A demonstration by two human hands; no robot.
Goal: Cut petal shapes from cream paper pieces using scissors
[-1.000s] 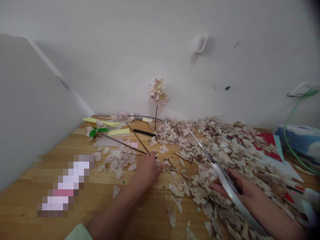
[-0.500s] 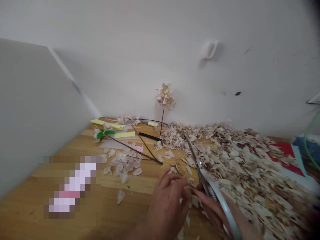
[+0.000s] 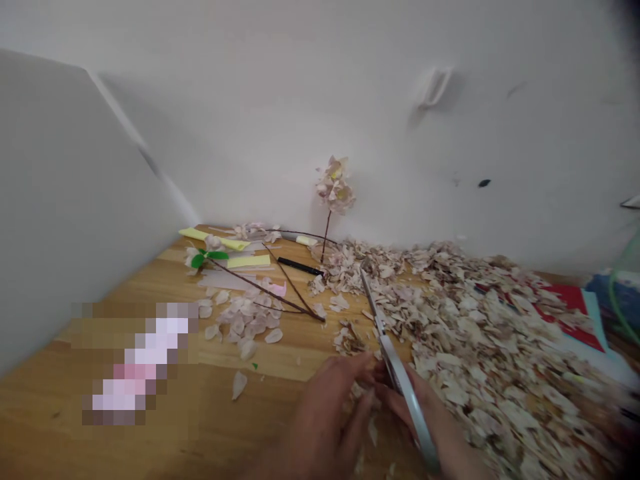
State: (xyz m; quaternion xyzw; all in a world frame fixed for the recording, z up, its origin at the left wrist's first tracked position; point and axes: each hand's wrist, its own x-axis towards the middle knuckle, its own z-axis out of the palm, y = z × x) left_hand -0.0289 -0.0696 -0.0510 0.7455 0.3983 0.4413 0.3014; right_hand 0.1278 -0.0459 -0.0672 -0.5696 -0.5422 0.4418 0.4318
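Note:
My left hand (image 3: 327,417) and my right hand (image 3: 425,420) meet at the bottom middle of the view, fingertips pinched together over a small pale paper petal (image 3: 361,392). My right hand also grips a pair of long scissors (image 3: 387,353) with a white handle, blades shut and pointing away toward the wall. A big heap of pale cut petals (image 3: 475,327) covers the right half of the wooden table (image 3: 150,440). A finished paper blossom on a thin stem (image 3: 334,190) leans upright against the wall.
Thin dark stems (image 3: 265,290), a green-leafed flower (image 3: 204,256), yellow paper strips (image 3: 249,261) and a black pen (image 3: 299,267) lie at the back left. A small petal cluster (image 3: 245,323) sits left of centre. Red paper (image 3: 575,300) lies far right. A white panel (image 3: 65,200) stands left.
My left hand drew back from the stems to meet my right hand near the table's front. The scissors swung left with the right hand, and both hands now pinch a petal.

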